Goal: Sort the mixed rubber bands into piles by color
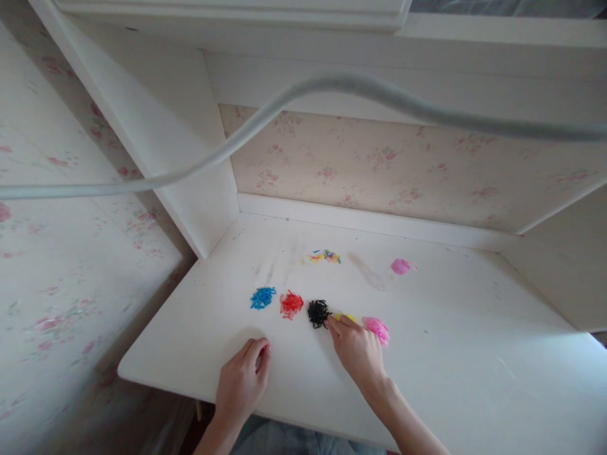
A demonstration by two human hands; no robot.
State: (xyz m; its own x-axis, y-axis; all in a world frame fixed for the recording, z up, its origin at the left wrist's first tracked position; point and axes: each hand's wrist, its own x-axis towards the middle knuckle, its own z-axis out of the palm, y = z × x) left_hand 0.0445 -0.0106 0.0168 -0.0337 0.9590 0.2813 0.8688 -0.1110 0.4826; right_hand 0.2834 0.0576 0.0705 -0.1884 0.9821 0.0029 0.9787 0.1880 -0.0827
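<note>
My right hand (359, 352) reaches to the edge of a pile of small black bands (318, 313), its fingertips pressed together there. Whatever may be between them is too small to make out. Under and behind that hand a yellow pile (345, 316) is partly hidden, and a pink pile (378, 330) lies just to its right. Curled closed, my left hand (243, 377) rests on the table near the front edge; the inside of its grip is hidden. Left of the black pile are a red pile (291, 304) and a blue pile (262, 297) of similar thin pieces.
Farther back on the white table (441, 379) lie a mixed-colour heap (325, 256) and another pink clump (401, 266). A pale cable (332, 82) crosses the view in front of the shelf. White side panels and a back ledge (379, 222) border the table.
</note>
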